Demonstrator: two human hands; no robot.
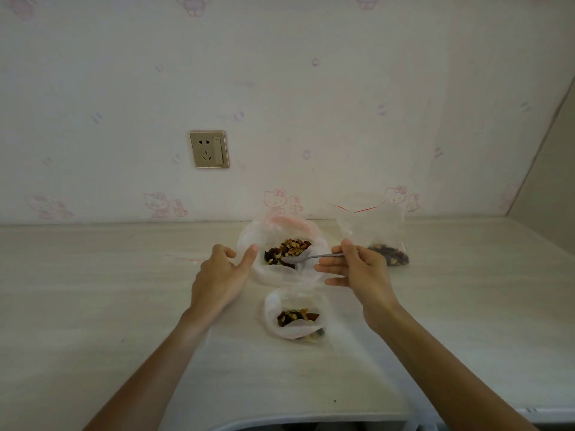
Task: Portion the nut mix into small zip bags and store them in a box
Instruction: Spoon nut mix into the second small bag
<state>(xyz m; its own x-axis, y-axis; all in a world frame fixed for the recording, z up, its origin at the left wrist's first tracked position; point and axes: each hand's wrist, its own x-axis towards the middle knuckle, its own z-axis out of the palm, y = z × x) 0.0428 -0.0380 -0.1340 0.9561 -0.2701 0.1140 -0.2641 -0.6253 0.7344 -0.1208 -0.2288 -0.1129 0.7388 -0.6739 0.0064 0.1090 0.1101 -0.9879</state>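
Observation:
A large clear plastic bag (273,234) lies open on the table with a heap of nut mix (289,250) inside. My right hand (357,269) grips a metal spoon (308,258) whose bowl rests at the edge of the nut heap. My left hand (221,275) is open beside the big bag's left rim, thumb against the plastic. Nearer to me a small zip bag (295,315) sits open with some nut mix in it. Another small zip bag (376,234) with a red strip stands upright at the right, nuts at its bottom.
Flat empty zip bags (183,258) lie on the pale table (93,290) just left of my left hand. A wall socket (209,149) sits on the patterned wall behind. The table's front edge (280,423) curves near my body. No box is in view.

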